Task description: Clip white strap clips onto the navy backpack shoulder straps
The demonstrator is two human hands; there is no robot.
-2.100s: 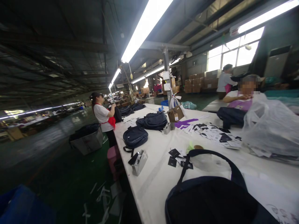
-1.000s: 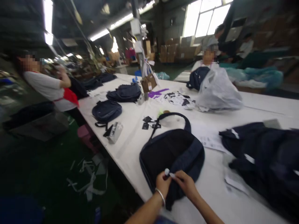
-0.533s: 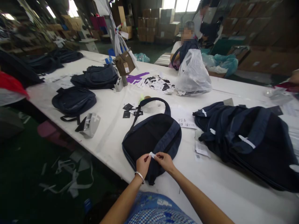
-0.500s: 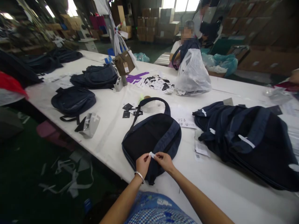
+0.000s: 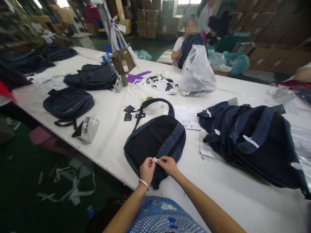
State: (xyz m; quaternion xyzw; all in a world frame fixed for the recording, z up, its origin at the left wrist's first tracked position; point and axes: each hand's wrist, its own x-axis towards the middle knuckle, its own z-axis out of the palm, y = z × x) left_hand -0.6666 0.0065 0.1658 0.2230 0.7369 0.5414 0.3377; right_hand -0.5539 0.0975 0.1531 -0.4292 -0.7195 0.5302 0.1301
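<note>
A dark navy backpack point(image 5: 148, 139) lies on the white table in front of me, its carry strap looping up at the far end. Over its near end, both my hands pinch a small white strip point(image 5: 156, 160). My left hand point(image 5: 147, 171) closes thumb and forefinger on the strip's left end. From the other side, my right hand point(image 5: 168, 165) grips the right end between its fingertips. Whether the strip is wrapped round a strap below cannot be made out. The backpack's near end is partly hidden by my hands.
Navy backpacks with white strips point(image 5: 255, 139) are piled at right. Black tags point(image 5: 128, 113) and a written paper sheet point(image 5: 187, 119) lie beyond my backpack. A grey tape dispenser point(image 5: 87, 129) stands at the left edge. Across the table, a person sits behind a white plastic bag point(image 5: 198, 72).
The view has shifted slightly, so the table's contents sit a little further left and higher. My hands stay at the strip, their fingertips slightly changed in position.
</note>
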